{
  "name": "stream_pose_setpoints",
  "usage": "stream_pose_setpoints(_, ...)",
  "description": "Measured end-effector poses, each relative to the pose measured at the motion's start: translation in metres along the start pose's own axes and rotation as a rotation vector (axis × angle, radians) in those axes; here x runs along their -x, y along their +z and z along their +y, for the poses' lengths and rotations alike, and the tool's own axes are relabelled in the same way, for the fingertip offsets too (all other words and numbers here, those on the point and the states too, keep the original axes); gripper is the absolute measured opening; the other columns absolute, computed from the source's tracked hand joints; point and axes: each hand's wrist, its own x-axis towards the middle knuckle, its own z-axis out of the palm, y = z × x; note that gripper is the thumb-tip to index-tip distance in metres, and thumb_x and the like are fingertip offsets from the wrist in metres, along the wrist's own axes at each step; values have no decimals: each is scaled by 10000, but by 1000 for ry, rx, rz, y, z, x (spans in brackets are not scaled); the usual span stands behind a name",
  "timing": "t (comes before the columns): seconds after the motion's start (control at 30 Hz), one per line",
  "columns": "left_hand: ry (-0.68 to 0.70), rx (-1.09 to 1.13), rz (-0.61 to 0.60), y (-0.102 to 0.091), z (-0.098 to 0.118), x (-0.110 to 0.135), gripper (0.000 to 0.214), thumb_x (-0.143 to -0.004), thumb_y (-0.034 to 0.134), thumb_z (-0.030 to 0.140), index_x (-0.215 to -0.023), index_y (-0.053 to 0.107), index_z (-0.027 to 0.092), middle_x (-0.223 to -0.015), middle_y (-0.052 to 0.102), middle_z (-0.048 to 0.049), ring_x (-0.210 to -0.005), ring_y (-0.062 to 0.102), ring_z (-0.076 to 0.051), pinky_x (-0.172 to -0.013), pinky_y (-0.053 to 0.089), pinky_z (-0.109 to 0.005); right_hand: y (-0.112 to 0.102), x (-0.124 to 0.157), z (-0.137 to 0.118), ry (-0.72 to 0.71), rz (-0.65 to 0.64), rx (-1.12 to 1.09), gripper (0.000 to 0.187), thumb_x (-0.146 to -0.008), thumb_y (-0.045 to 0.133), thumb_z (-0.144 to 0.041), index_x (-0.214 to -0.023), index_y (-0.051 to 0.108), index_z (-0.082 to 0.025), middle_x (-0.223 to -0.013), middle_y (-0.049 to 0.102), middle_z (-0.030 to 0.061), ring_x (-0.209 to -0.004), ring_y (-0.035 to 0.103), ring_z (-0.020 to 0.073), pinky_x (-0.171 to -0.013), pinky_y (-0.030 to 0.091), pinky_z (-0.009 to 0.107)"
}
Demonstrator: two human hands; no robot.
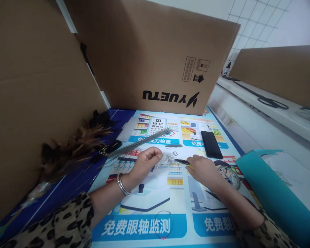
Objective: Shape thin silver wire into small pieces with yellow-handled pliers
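My left hand point(147, 161) is closed in a pinch on a thin bent wire piece point(167, 157) over the printed poster mat point(144, 206). My right hand point(202, 167) is wrapped round small pliers point(183, 161) with yellow handles, whose dark tip points left at the wire. A bundle of straight thin wires point(142, 142) lies just behind my left hand. I wear a silver bangle point(122, 185) on the left wrist.
A black phone point(211, 144) lies beyond my right hand. Brown feathers point(74, 146) are piled at the left. Cardboard walls point(155, 58) stand behind and to the left. A teal roll point(276, 193) lies at the right. A wire loop point(163, 224) rests near the front edge.
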Motion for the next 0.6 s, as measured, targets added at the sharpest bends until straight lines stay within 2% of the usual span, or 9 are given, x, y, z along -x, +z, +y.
stream_pose_setpoints(0.3, -12, -2, -72, 1, 3, 1, 160, -759, 548, 299, -741, 539, 140, -667, 491, 0, -594, 435, -89, -552, 361, -210, 3, 1, 3, 21, 11, 17, 256, -856, 387, -397, -933, 565, -229, -854, 597, 50, -783, 583, 179, -592, 350, 243)
stream_pose_setpoints(0.43, -15, -7, -139, 1, 6, 1, 150, -769, 539, 287, -752, 545, 138, -686, 498, -4, -626, 448, -95, -586, 377, -217, -2, 1, 3, 62, 107, -7, 270, -866, 370, -400, -955, 566, -238, -866, 601, 41, -766, 578, 168, -564, 339, 233)
stream_pose_setpoints(0.6, 45, -29, -255, 3, 8, 0, 121, -769, 541, 258, -753, 569, 142, -774, 544, -30, -735, 502, -125, -698, 411, -259, -1, 3, 0, 40, 284, -71, 291, -884, 342, -376, -1019, 562, -242, -912, 606, 48, -834, 557, 163, -639, 344, 231)
